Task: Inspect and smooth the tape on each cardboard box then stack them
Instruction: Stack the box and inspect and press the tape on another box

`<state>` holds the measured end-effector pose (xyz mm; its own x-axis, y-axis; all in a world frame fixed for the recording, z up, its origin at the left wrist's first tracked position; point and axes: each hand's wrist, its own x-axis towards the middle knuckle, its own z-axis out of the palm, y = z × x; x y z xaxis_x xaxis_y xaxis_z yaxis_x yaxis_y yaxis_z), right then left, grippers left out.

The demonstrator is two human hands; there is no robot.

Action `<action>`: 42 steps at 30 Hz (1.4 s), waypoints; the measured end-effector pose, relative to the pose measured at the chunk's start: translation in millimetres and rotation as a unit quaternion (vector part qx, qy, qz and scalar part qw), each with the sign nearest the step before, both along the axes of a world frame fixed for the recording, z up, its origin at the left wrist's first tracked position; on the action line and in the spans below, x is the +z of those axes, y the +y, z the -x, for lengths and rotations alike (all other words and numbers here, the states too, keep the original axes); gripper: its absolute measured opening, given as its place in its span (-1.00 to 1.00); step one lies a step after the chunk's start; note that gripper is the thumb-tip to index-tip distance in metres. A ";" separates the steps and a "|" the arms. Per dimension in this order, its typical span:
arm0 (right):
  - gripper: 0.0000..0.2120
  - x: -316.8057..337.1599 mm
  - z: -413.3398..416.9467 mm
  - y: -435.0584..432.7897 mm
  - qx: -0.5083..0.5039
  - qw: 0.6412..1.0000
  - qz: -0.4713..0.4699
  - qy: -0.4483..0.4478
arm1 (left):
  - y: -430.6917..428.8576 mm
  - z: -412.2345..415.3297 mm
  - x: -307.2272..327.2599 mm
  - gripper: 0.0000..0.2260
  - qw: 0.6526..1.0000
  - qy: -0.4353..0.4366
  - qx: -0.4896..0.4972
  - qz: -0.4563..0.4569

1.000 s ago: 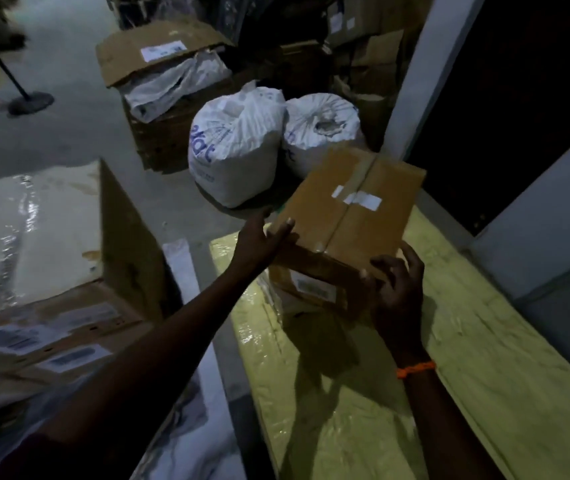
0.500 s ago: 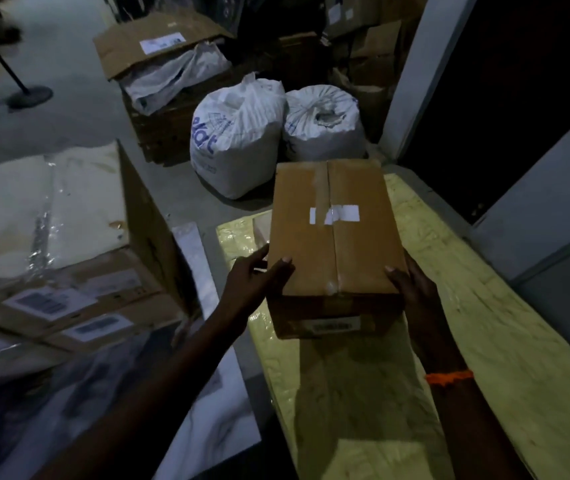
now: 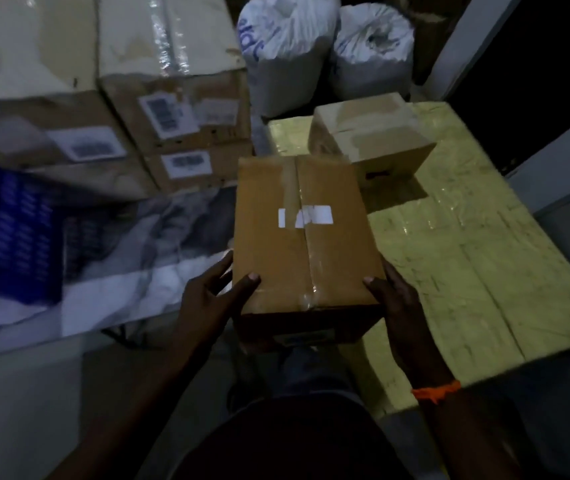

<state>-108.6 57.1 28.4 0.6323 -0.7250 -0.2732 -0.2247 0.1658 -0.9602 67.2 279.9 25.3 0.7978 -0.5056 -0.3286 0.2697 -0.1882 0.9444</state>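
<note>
I hold a brown cardboard box (image 3: 302,237) up in front of my body, clear tape running down its middle seam and a torn white sticker across it. My left hand (image 3: 214,292) grips its near left corner, thumb on top. On the near right side my right hand (image 3: 397,299) grips the box, thumb on the top edge, with an orange band at the wrist. A second, smaller taped cardboard box (image 3: 370,136) sits on the yellow-wrapped surface (image 3: 484,258) just beyond the held box.
Large labelled cartons (image 3: 158,109) are stacked at the left, with a blue-printed sheet (image 3: 13,223) and white wrapping below them. Two white sacks (image 3: 318,46) stand at the back. A dark doorway and a grey wall edge (image 3: 553,174) border the right.
The box has come off the yellow surface toward my body, uncovering the smaller box behind it. My view has tilted downward and both hands keep their hold on the box's near corners.
</note>
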 end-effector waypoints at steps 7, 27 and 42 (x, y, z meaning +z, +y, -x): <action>-0.50 -17.0 -37.9 65.1 0.156 0.987 0.002 0.023 | 100.8 27.3 -6.2 -0.52 0.993 0.009 0.114 0.027; -0.59 -44.8 -130.2 30.3 0.272 0.957 0.094 0.039 | 111.8 -1.9 -36.1 -0.52 0.969 0.002 0.245 -0.027; -0.71 -21.6 -252.6 24.5 0.259 0.961 -0.074 0.069 | 79.6 -114.6 -7.5 -0.53 0.976 0.074 0.192 -0.067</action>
<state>144.0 81.6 6.8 0.8482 -0.2694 -0.4561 -0.4372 0.1301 -0.8899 181.8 359.5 17.8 0.8588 -0.1221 -0.4976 0.4766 -0.1658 0.8633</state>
